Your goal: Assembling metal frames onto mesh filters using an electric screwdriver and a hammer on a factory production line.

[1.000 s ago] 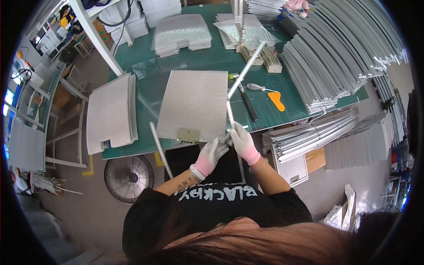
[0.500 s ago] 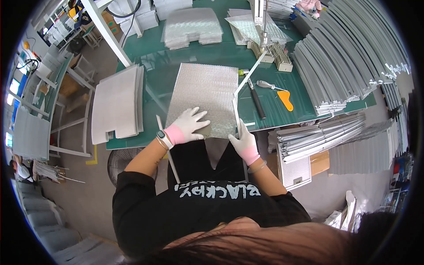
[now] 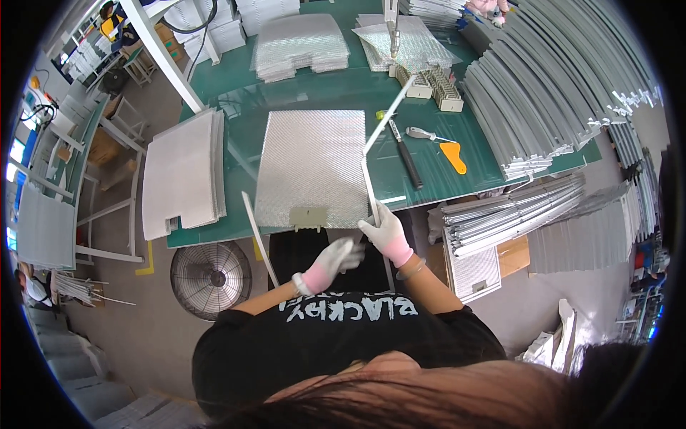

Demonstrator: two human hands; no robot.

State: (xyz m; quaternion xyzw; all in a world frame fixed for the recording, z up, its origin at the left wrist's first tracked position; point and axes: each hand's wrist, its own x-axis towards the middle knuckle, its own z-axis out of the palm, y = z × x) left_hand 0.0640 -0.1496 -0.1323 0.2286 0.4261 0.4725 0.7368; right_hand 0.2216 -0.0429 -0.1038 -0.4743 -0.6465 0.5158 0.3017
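A silver mesh panel (image 3: 311, 164) lies flat on the green table, its lower edge near the table's front edge. A small greenish-grey plate (image 3: 309, 217) sits at the middle of that lower edge. Along the panel's right side runs a thin white frame strip (image 3: 369, 182), bent outward at the far corner. My gloved right hand (image 3: 388, 236) grips the strip's near end. My gloved left hand (image 3: 332, 264) is off the panel, over my lap, fingers stretched toward the right and slightly blurred, holding nothing visible. Another white strip (image 3: 259, 236) slants down past the table edge at left.
Right of the panel lie a black-handled hammer (image 3: 409, 163), a screwdriver (image 3: 421, 134) and an orange scraper (image 3: 452, 157). Stacked panels (image 3: 182, 171) stand at left, mesh sheets (image 3: 300, 43) behind. Grey strips (image 3: 543, 93) pile up at right. A floor fan (image 3: 212, 279) stands below left.
My left hand has lifted off the panel and moved down toward my lap, uncovering the small plate. My right hand stays at the strip. The whole view has shifted slightly.
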